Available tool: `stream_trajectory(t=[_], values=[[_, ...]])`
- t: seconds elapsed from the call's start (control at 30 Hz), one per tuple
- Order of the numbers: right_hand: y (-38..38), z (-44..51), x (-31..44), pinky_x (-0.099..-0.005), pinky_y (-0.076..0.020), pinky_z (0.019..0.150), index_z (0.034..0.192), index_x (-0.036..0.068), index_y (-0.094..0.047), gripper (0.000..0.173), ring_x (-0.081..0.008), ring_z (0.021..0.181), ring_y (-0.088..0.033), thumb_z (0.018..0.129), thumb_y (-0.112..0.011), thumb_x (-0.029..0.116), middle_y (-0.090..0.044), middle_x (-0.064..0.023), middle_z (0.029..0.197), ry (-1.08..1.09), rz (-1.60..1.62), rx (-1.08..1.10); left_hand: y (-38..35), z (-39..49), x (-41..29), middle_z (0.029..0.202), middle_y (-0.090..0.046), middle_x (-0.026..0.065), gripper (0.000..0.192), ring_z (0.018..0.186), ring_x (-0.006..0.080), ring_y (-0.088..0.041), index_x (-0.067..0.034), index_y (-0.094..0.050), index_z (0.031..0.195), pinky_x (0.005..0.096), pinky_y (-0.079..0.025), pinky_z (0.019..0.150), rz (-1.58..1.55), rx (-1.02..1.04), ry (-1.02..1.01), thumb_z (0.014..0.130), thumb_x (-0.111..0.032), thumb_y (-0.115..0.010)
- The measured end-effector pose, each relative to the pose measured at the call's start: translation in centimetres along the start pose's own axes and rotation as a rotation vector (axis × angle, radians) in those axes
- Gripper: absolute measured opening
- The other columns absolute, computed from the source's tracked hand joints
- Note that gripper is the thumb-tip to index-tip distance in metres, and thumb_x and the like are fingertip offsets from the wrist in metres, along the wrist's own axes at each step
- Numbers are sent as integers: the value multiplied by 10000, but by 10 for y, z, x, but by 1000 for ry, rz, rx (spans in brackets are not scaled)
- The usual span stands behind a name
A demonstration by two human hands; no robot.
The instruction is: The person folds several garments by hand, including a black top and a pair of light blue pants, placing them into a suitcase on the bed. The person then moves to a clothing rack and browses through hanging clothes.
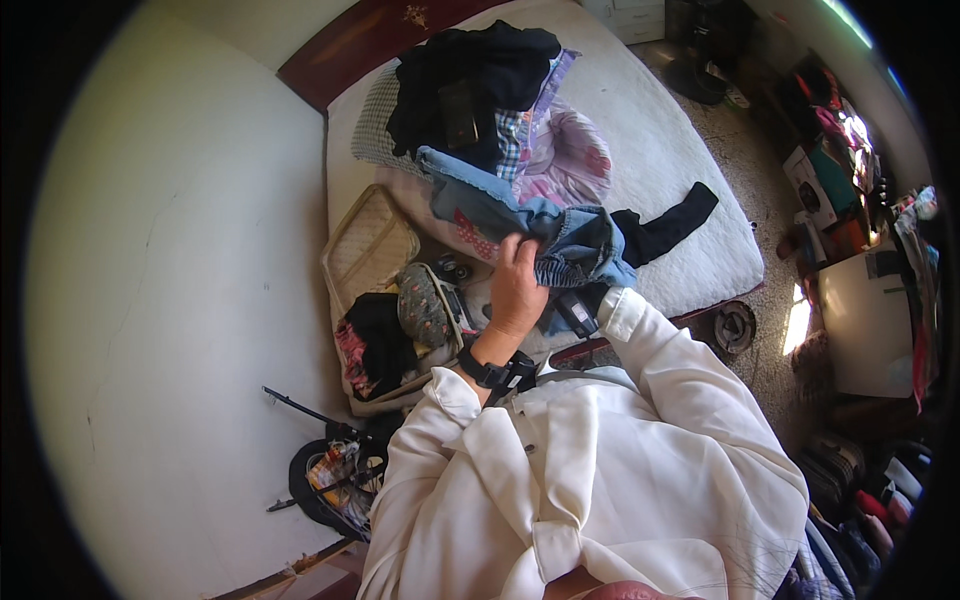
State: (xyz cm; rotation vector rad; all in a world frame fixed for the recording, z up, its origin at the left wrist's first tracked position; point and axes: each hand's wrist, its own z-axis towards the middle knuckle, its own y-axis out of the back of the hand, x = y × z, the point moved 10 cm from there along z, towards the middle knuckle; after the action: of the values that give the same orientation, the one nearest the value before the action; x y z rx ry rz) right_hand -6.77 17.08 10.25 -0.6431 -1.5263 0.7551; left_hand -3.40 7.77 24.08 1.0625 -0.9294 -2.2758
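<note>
My left hand grips a blue denim garment near its gathered elastic part, fingers bent over the cloth. A red patterned patch shows on the denim, left of my fingers. My right forearm in its white sleeve reaches to the garment's lower right edge; the cloth hides my right hand, so its grip cannot be seen. One black garment lies stretched out just right of the denim. Beyond it, black clothing is heaped over a checked pillow, with a dark phone-like object on top.
An unzipped bag with clothes and a patterned pouch sits on the bed's left side, by the wall. A purple floral bedding item lies on the white bed cover. Boxes and a white panel stand at the right.
</note>
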Motion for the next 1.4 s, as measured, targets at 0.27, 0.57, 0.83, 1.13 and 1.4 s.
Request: stream_trajectory(t=[0.27,0.57,0.83,1.13,1.4], values=[[10,-10,18,-356,-482,793,1043,14,-654,208,-186,902,-589,888,-596,141,-662,-84,1000,48,-32,-32,-20,-12,-50,886,-694,159,330,809,212,-667,12,-628,1004,323,-512,719,-551,411,63,751,-120,-792],[-18,-34,20,-359,-484,760,1002,31,-669,193,-196,869,-594,870,-598,154,-664,-73,976,38,-228,56,-43,-34,-79,1056,-704,193,525,950,201,-680,53,-614,1165,292,-513,860,-629,766,-6,689,-75,-793],[-69,-58,6,-363,-486,731,965,46,-682,183,-204,840,-598,854,-600,166,-666,-62,955,89,-601,252,-50,-48,-27,835,-611,-35,211,788,56,-508,45,-672,984,234,-458,739,-959,596,309,905,-131,-585],[-117,-74,-7,-366,-487,698,924,63,-697,174,-214,807,-603,837,-602,179,-669,-51,932,291,-1017,435,-44,-85,44,1083,-637,23,327,992,128,-554,-39,-639,1134,301,-440,931,-1094,322,801,1023,-270,-437],[-158,-87,5,-369,-489,669,887,78,-710,170,-222,777,-607,821,-603,191,-671,-41,911,726,-1576,578,-4,-67,32,1040,-637,31,312,973,118,-551,-14,-665,1057,293,-435,915,-902,262,702,1002,-262,-483]])
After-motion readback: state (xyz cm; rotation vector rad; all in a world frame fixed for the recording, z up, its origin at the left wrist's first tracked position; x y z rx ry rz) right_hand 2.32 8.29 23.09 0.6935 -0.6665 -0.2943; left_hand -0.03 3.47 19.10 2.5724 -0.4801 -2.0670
